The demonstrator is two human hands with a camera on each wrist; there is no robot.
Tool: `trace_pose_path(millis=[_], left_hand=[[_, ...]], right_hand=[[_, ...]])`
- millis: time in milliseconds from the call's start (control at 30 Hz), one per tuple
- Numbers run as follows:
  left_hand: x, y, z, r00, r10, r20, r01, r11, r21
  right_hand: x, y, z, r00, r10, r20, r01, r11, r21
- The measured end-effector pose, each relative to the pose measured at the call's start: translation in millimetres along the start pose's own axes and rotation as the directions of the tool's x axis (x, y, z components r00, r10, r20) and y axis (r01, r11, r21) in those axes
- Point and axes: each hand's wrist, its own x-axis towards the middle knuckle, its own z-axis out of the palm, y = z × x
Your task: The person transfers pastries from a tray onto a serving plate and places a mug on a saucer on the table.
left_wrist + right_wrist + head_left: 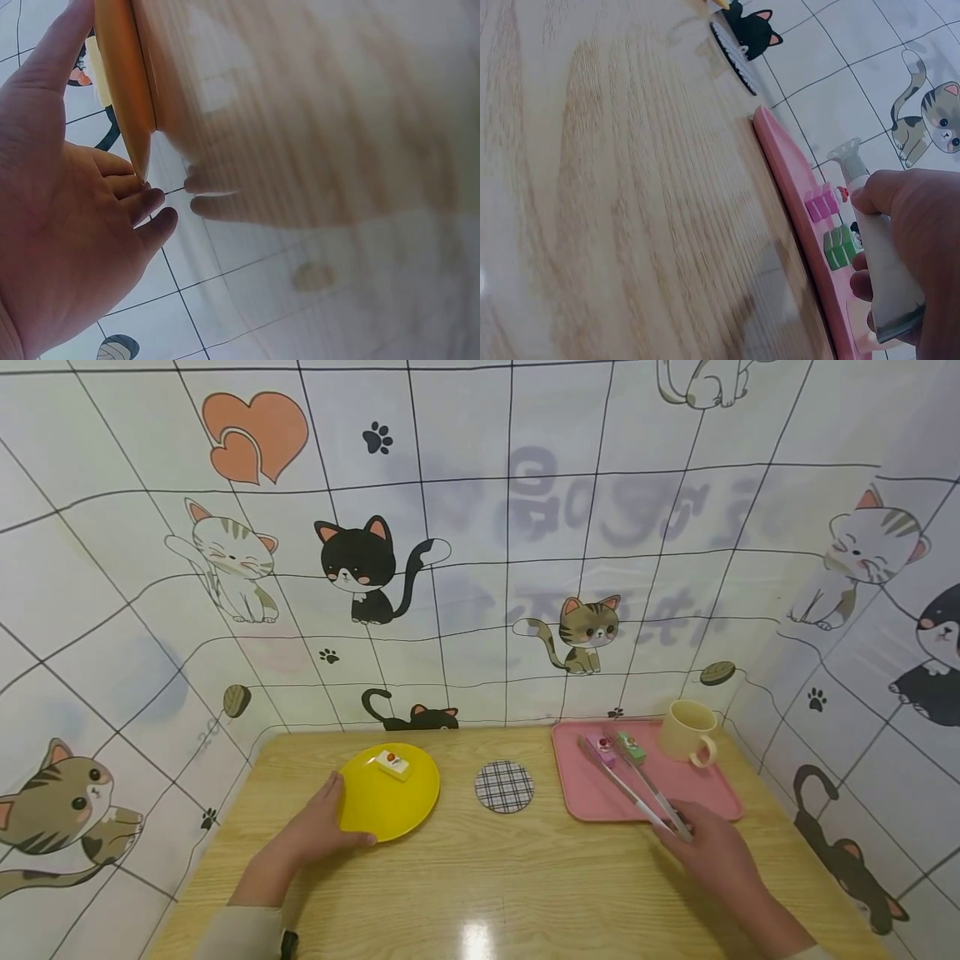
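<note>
My left hand [318,818] holds the rim of a yellow plate [390,806], its thumb along the near edge and its fingers at the left side. A small white toy cake [393,765] with a red-orange topping sits on the plate's far part. The right hand [712,843] grips metal tongs [637,783] over the near edge of a pink tray [577,802]. The tongs' arms are spread, their tips near a pink-purple toy cake [823,202]. Just right of that cake stands a green toy cake [839,247]. Whether the tips touch either cake, I cannot tell.
A pale yellow mug [686,732] stands on the tray's far right corner. Between plate and tray lies a round checked coaster [505,787] on the wooden table [480,877]. A cat-patterned tiled wall covering [480,543] encloses the table's back and sides.
</note>
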Motion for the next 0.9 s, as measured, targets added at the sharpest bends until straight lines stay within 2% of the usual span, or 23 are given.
trace_pose_path(millis=[233, 500, 900], left_hand=[[0.0, 0.1, -0.5, 1.0, 0.006, -0.006, -0.006, 1.0, 0.005], [0.0, -0.5, 0.0, 1.0, 0.006, -0.005, -0.006, 1.0, 0.009], [-2.0, 0.6, -0.6, 1.0, 0.004, -0.004, -0.003, 1.0, 0.017]], right_hand=[[-1.0, 6.1, -3.1, 0.998, 0.049, 0.033, -0.049, 0.999, -0.006], [-3.0, 9.5, -0.2, 0.996, 0.069, 0.064, -0.069, 0.998, 0.006], [2.4, 7.5, 3.3, 0.985, 0.118, 0.128, -0.111, 0.992, -0.06]])
